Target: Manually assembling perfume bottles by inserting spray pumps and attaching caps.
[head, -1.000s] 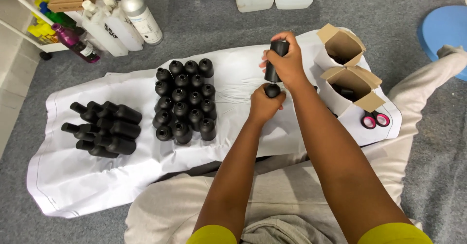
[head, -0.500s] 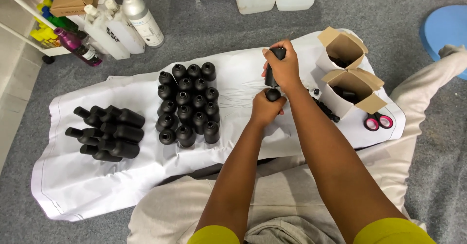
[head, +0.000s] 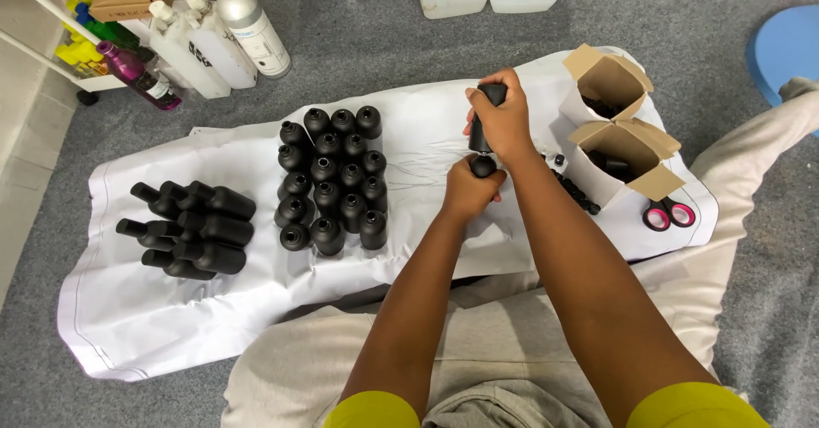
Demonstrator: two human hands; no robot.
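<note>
Figure: a seated person at work over a white sheet (head: 426,138) spread on grey carpet, seen from above.

Right hand (head: 505,122): closed around the body of a matte black plastic bottle (head: 486,121), which is held lengthwise above the sheet; its base shows beyond the fingers and its neck points back toward the person.

Left hand (head: 471,191): closed just below the right hand, its fingers pinched on a round black cap (head: 483,166) at the neck end of the held bottle. The 2 hands nearly touch, with the bottle spanning the gap between them. Whether the cap is fully seated cannot be told.

Left of the hands, well apart: a block of upright black bottles (head: 333,180), about 18 to 19, standing close together in roughly 3 columns. Farther left: a heap of lying black bottles (head: 188,227), about 7 to 8, necks pointing left.

Right of the hands: 2 open brown cardboard boxes (head: 618,121), both holding small dark parts that are too small to tell. A row of loose black caps (head: 576,193) lies on the sheet beside the nearer box. 1 pair of pink-handled scissors (head: 667,215) lies in front of that box.

Upper left, off the sheet: 1 silver metal bottle (head: 249,25) and 2 white plastic bottles (head: 192,44) beside a shelf.
</note>
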